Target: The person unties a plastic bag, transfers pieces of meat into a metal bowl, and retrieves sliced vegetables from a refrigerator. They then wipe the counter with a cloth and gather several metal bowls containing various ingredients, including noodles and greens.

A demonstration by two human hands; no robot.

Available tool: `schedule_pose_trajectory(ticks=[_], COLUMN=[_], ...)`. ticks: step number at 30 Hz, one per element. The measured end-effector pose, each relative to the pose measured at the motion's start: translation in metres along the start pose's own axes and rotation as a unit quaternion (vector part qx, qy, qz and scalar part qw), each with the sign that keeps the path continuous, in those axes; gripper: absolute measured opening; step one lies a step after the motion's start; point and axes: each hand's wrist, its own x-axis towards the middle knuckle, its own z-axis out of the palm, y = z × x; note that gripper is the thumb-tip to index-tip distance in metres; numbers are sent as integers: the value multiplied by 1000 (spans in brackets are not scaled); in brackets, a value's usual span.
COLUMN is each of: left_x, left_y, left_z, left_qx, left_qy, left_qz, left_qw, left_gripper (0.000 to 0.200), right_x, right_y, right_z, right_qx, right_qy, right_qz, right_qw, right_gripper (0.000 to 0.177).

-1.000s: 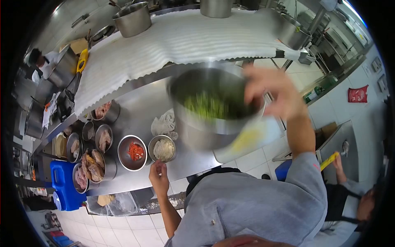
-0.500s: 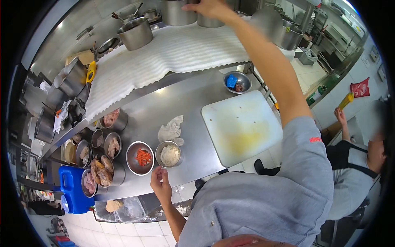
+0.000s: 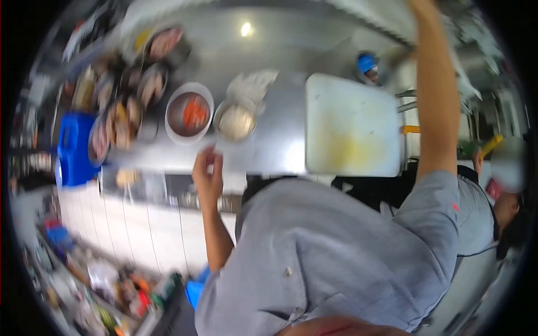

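Note:
My left hand is just below the bowl of orange-red pieces, touching nothing, with thumb and fingers loosely bent and a gap between them. Beside that bowl, a smaller metal bowl holds pale shredded food. A crumpled white cloth lies behind it. My right forearm reaches past the white cutting board, which has a yellow stain, and runs off the top edge; the hand itself is out of the picture.
Several metal containers of raw meat stand at the left of the steel counter, beside a blue jug. A bowl with a blue item is behind the board. Another person is at the right, holding something yellow.
The view has tilted down and blurred, so the shelf pots are gone from sight. My right hand, earlier at a pot on the shelf, has left the frame. My left hand is now lower, away from the bowls.

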Motion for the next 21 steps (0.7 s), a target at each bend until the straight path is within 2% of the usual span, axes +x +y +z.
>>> schedule_pose_trajectory(ticks=[2,3,4,5,6,7,9,10,12,13,14,15,16,18,20,21], left_x=[3,5,5,5,6,6,5,5,3,1,-1,-3,-3,5,20,32], left_y=[-1,-8,-12,-16,-15,-14,-14,-15,-19,-24,-24,-39,-43,-14,7,26], left_z=[3,4,6,10,12,14,14,13,13,12,8,7,4,-4,-17,-26], left_qx=[-44,-39,-53,-69,-69,-63,-55,-53,-51,-54,-1,12,-12,-51,-122,-122], left_qy=[-4,4,1,-5,-6,-5,-5,-3,-5,-8,-5,-3,-13,-22,-33,-24], left_qz=[-67,-81,-85,-84,-83,-94,-105,-108,-107,-98,-87,-72,-89,-98,-61,-40], left_qw=[997,996,995,994,994,994,993,993,993,994,996,997,996,994,990,991], left_gripper=[24,24,25,27,27,28,28,29,30,30,31,32,31,27,25,24], right_x=[-49,-88,-142,-175,-208,-239,-311,-330,-355,-366,-369,-368,-366,-347,-321,-303], right_y=[-60,-72,-81,-99,-114,-128,-140,-147,-153,-155,-152,-148,-146,-128,-106,-98], right_z=[-38,-20,5,22,40,63,116,129,149,157,161,158,150,121,80,58], right_qx=[258,238,212,317,290,318,261,261,370,351,325,340,354,393,386,404], right_qy=[42,11,-18,-93,-246,-369,-402,-400,-395,-422,-441,-397,-353,-335,-357,-327], right_qz=[-29,-19,-9,-104,-108,-34,-47,-47,31,30,27,6,-16,-37,-48,-47], right_qw=[965,971,977,938,918,873,876,877,840,835,836,852,866,855,850,853], right_gripper=[31,22,20,24,26,28,28,28,27,28,30,30,29,29,27,25])
